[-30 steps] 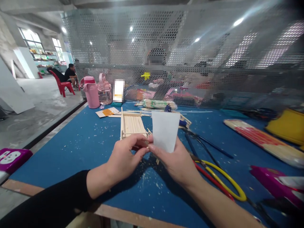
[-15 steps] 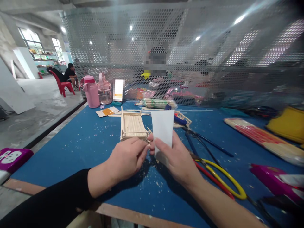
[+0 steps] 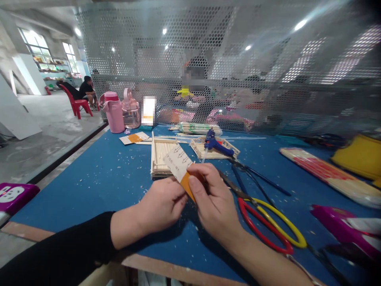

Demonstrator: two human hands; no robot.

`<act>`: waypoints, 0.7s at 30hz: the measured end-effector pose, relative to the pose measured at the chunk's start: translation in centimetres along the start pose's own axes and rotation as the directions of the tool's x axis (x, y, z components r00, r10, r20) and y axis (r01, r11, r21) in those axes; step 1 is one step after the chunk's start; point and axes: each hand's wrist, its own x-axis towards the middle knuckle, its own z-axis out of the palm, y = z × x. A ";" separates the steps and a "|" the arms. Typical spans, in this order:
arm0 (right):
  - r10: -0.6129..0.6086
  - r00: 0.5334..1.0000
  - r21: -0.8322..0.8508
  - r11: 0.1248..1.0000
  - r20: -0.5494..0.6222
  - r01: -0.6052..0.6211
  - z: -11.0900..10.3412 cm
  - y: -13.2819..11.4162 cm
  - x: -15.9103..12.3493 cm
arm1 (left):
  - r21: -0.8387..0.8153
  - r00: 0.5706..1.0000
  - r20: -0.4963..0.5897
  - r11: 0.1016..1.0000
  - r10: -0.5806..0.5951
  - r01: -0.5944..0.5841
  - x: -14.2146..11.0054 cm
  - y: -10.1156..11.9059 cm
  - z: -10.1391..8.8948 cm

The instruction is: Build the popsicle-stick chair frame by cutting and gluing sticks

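The card [image 3: 181,171] has been turned, its printed face now exposed for handling, and is gripped by the right hand's [image 3: 216,204] fingers above the counter's [image 3: 89,190] front half, while the left hand's [image 3: 160,201] fingers are curled closed, any contents hidden.

Card [image 3: 177,163] before stick tray [image 3: 158,153], glue gun [image 3: 219,147] on frame [image 3: 197,150] at right, 2 bottles [image 3: 114,117] left

We read one line on the white-and-orange card [image 3: 180,168], probably starting "TSE", rest too small; printed arrows run alongside. Red print on the stick pack [image 3: 324,173]: we can't read it.
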 end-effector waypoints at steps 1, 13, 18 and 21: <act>0.006 1.000 0.003 1.000 0.010 -0.006 0.0 0.0 -0.1 | -0.014 0.999 -0.023 0.999 -0.037 0.036 0.0 0.0 -0.1; -0.006 1.000 0.019 1.000 -0.020 0.007 0.2 0.3 -0.3 | -0.018 0.994 -0.098 0.999 -0.045 0.043 0.2 0.1 -0.4; -0.106 0.992 -0.040 0.994 -0.067 0.104 0.2 0.7 -0.5 | 0.009 0.997 -0.047 0.998 0.055 -0.055 0.0 0.1 -0.2; -0.031 0.997 0.030 0.999 -0.064 0.033 0.3 1.0 -0.6 | -0.031 0.996 -0.087 1.000 -0.010 0.007 0.3 0.5 -0.7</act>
